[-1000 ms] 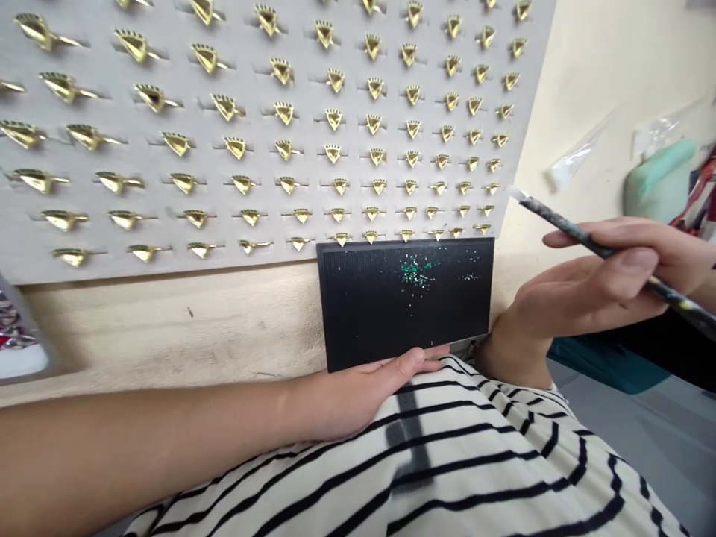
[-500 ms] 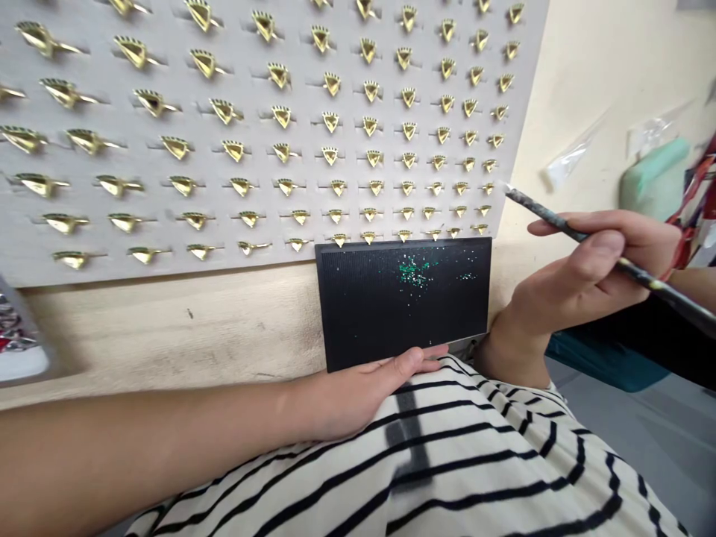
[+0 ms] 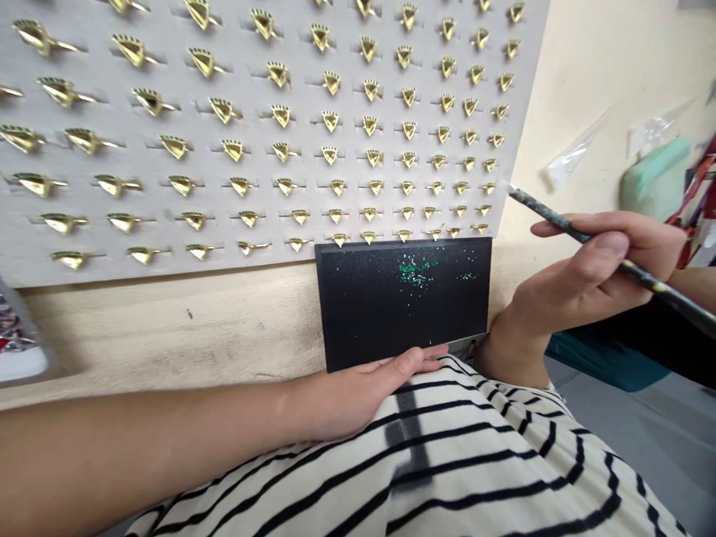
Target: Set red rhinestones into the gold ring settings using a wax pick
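Note:
In my right hand [image 3: 601, 261] is a slim, dark, speckled stick [image 3: 545, 210] with a pale tip, held like a pencil. Its tip is by the right edge of a pale foam board [image 3: 347, 15]. Rows of gold-coloured rings [image 3: 370, 125] with triangular fronts stand in the board's slits; small dark green stones line the top edges of many. Against the board's near edge lies a black ridged tray [image 3: 380, 321], scattered with tiny green and clear stones [image 3: 412, 272]. My left hand [image 3: 380, 384] holds the tray's near edge, thumb along it, other fingers partly hidden.
A clear plastic bag [image 3: 573, 156] and a green wrapped bundle [image 3: 652, 179] lie on the wooden table [image 3: 168, 328] at right. At far left is a container [image 3: 27, 362] with red and silvery bits. My striped clothing [image 3: 447, 455] meets the tray's near side.
My right hand and the stick have shifted very slightly to the right. My left hand and the tray stay where they were.

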`<action>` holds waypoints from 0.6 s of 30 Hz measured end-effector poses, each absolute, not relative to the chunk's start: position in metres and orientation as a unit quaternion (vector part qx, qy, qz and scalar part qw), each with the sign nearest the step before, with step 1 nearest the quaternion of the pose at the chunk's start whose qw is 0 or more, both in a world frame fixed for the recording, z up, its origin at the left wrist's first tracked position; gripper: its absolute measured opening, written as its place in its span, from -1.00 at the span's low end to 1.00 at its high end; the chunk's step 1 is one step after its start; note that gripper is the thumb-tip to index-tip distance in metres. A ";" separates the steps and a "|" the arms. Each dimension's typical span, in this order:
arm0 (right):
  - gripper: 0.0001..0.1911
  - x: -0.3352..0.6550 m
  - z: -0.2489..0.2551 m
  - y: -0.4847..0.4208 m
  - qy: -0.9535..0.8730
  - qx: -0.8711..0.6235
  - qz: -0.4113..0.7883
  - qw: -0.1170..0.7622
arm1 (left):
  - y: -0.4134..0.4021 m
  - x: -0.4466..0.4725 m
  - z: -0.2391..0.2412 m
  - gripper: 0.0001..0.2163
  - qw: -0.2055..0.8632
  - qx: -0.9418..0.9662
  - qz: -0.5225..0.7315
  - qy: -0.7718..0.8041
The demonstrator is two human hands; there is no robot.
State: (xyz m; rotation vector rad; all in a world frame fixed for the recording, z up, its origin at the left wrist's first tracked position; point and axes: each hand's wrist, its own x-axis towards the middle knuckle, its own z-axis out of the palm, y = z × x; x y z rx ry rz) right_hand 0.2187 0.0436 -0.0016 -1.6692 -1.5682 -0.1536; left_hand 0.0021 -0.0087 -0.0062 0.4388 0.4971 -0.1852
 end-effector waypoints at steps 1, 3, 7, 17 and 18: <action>-0.69 0.219 -0.001 0.043 -0.622 -0.666 -0.062 0.407 | -0.008 0.002 -0.006 -0.46 0.942 0.214 -0.090 0.243; -0.68 0.219 -0.001 0.043 -0.622 -0.668 -0.065 0.403 | -0.006 0.002 -0.005 -0.45 0.942 0.214 -0.091 0.242; -0.66 0.220 0.000 0.041 -0.627 -0.673 -0.070 0.385 | 0.000 0.001 -0.001 -0.46 0.939 0.221 -0.108 0.239; -0.73 0.219 0.001 0.043 -0.611 -0.664 -0.055 0.428 | 0.003 0.001 0.001 -0.46 0.937 0.229 -0.112 0.237; -0.75 0.218 -0.001 0.044 -0.614 -0.651 -0.045 0.444 | 0.002 0.001 0.000 -0.46 0.938 0.229 -0.108 0.238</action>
